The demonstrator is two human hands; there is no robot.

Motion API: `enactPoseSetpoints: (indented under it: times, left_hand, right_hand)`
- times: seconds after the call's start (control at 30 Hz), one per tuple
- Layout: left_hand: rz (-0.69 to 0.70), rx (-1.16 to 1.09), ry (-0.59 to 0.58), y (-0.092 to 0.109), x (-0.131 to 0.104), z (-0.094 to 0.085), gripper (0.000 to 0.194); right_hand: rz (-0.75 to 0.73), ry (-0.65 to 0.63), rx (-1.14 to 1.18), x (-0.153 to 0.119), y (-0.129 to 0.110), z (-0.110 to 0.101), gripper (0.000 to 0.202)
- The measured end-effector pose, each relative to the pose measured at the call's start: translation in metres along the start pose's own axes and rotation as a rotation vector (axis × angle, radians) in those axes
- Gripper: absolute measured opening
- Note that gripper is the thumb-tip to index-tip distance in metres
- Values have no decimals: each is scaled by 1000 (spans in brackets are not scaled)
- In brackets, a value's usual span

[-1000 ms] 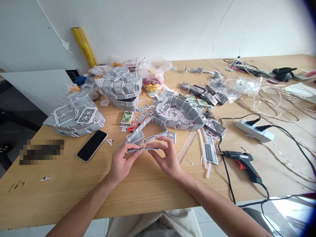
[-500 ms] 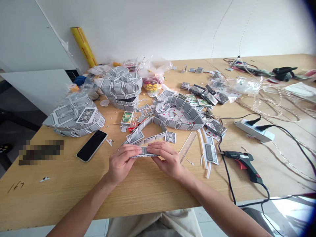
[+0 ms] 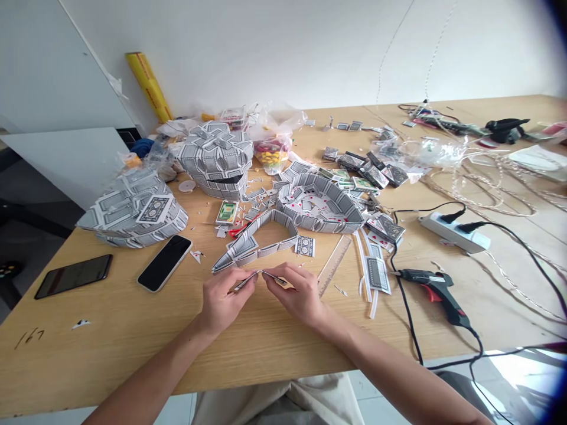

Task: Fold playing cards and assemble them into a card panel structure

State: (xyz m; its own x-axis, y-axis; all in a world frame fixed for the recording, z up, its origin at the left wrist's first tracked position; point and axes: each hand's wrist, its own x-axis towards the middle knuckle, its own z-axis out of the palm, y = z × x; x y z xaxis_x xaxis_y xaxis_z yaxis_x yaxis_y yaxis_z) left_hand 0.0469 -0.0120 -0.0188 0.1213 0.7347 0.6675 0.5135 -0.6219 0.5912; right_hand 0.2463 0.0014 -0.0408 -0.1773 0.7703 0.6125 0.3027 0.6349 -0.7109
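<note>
Between both hands is a small folded card strip [image 3: 246, 281], bent to a peak in the middle. My left hand [image 3: 225, 298] pinches its left part, and my right hand [image 3: 297, 293] pinches the right part, with the fingertips almost meeting. Just beyond the hands stands a band of joined cards [image 3: 270, 244], bent into a pointed loop. Behind it is a larger card-walled tray [image 3: 319, 221] with loose cards inside. A patterned card [image 3: 305, 246] lies flat beside the loop.
Two card-built boxes [image 3: 133, 215] [image 3: 217, 154] stand at left. Two phones [image 3: 165, 262] [image 3: 74, 276] lie near them. To the right are a ruler [image 3: 333, 265], clear glue sticks [image 3: 367, 277], a glue gun [image 3: 436, 289], black cables and a power strip [image 3: 456, 233].
The card strip, nearly straight before, is now bent upward at its middle. My hands have tilted and their fingers have drawn into pinches at the fold.
</note>
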Motion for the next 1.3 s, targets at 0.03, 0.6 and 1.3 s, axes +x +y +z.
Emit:
enactPoseSetpoints:
  times: [0.03, 0.6, 1.3]
  left_hand:
    - [-3, 12, 7, 1, 0, 1, 12]
    - [-32, 88, 51, 5, -8, 14, 10]
    - [-343, -85, -374, -21, -1, 0, 8]
  right_hand:
    - [1, 2, -27, -1, -1, 1, 10]
    - [91, 14, -173, -11, -8, 14, 11]
    - [434, -510, 213, 22, 24, -17, 17]
